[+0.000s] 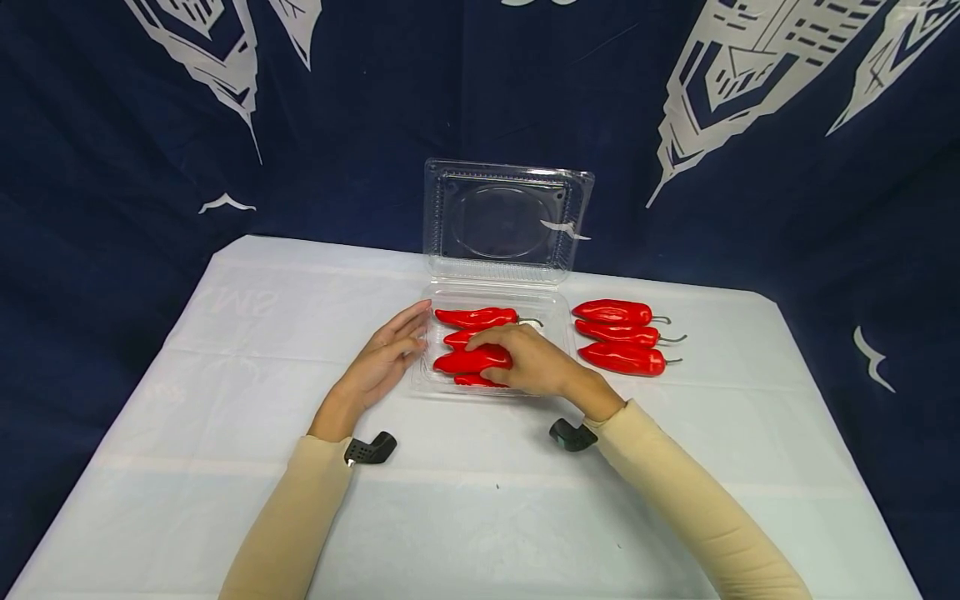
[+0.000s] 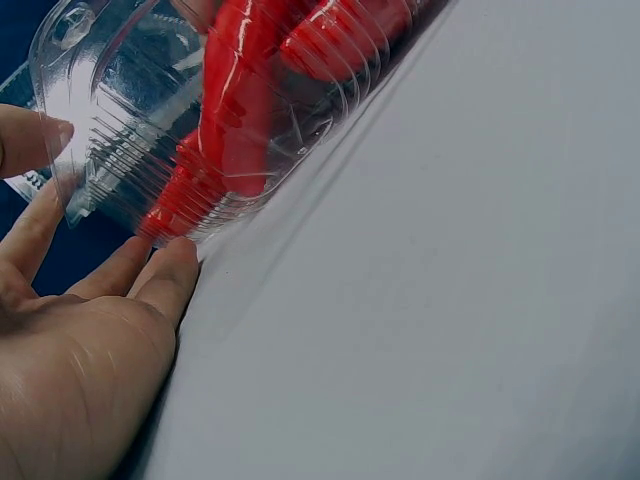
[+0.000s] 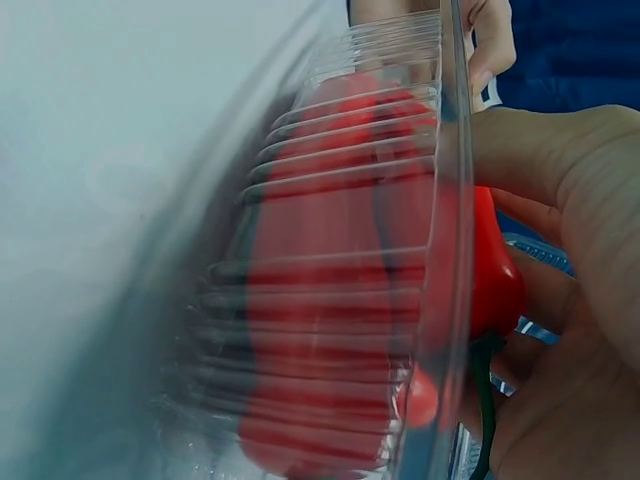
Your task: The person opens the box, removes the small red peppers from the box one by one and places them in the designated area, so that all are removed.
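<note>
A clear plastic clamshell container lies on the table with its lid raised at the back. My right hand grips a red chili pepper by its stem end, low inside the container. The right wrist view shows this pepper's green stem beside the palm. Other red peppers lie in the container, some partly hidden by that hand. My left hand touches the container's left wall with extended fingers; in the left wrist view its fingertips meet the ribbed side.
To the right of the container, three red peppers lie in a stack of rows, stems pointing right. A white cloth covers the table. Behind it hangs a dark blue curtain with white building prints.
</note>
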The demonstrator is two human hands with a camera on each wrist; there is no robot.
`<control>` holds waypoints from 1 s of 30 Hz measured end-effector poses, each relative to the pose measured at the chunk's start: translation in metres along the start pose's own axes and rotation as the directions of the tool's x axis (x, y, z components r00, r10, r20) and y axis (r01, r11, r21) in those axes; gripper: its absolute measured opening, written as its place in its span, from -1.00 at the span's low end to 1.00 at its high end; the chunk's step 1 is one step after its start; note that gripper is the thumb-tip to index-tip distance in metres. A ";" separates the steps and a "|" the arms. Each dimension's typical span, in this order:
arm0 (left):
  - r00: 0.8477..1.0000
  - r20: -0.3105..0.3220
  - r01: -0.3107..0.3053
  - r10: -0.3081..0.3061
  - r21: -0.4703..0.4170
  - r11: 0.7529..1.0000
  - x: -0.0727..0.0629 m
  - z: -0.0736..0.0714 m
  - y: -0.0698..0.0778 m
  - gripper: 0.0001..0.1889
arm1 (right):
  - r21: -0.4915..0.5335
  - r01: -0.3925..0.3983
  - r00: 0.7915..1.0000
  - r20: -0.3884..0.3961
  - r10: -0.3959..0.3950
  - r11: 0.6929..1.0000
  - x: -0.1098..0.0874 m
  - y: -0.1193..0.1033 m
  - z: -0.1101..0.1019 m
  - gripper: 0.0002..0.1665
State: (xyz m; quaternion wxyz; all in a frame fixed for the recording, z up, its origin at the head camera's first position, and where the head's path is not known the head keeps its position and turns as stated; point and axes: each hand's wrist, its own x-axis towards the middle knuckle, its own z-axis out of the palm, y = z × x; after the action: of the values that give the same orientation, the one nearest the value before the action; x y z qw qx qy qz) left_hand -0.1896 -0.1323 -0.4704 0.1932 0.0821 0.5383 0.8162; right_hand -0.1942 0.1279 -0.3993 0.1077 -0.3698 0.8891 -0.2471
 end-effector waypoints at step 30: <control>1.000 -0.003 -0.003 0.003 0.001 1.000 0.000 0.002 0.001 -0.30 | 0.010 -0.030 0.999 -0.012 0.030 0.999 -0.002 0.004 -0.004 -0.58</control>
State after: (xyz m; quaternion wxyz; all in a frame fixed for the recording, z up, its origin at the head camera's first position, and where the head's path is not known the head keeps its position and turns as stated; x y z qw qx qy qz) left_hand -0.1893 -0.1311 -0.4687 0.1912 0.0815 0.5390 0.8163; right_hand -0.1966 0.1328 -0.3983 0.1081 -0.3544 0.8940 -0.2520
